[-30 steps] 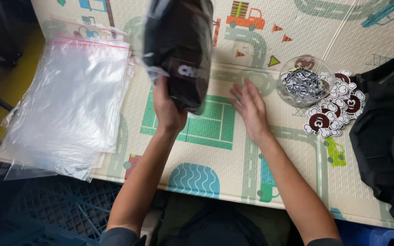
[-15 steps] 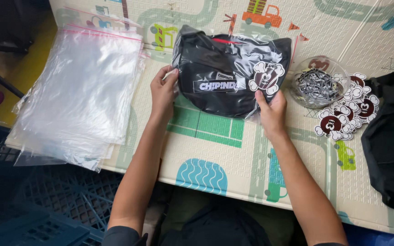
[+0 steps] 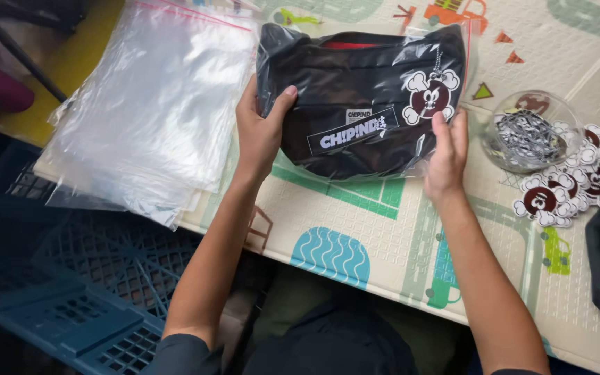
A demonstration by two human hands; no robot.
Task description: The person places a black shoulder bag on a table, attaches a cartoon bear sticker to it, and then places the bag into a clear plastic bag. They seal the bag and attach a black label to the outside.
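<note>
A: Head view first. What are the hands on?

B: Both are on a folded black garment in a clear plastic bag (image 3: 362, 104), lying flat on the play mat (image 3: 383, 229) near the top middle of the frame. The left hand (image 3: 262, 132) clamps the bag's left edge, at about nine o'clock of the package, with the thumb pressed on top and the fingers tucked under or behind the edge. The right hand (image 3: 446, 156) sits at roughly four o'clock of the package, fingers together and laid flat on the plastic. Whether its thumb grips beneath, I cannot tell.

A: Anything on the garment itself?

B: A white label strip near the middle and a round dark-red cartoon tag (image 3: 430, 97) with white bone shapes at its two o'clock corner, just above the right hand's fingertips.

A: And around the package?

B: At nine o'clock of it, just beside the left hand, a stack of empty clear bags (image 3: 154, 111) hangs over the mat's edge. At three o'clock, near the right hand, a clear bowl (image 3: 529, 132) holds small metal pieces. Touching the bowl at its five o'clock lies a heap of the same round cartoon tags (image 3: 564, 191). At seven o'clock of the frame, below the table, a blue plastic crate (image 3: 71, 292).
</note>
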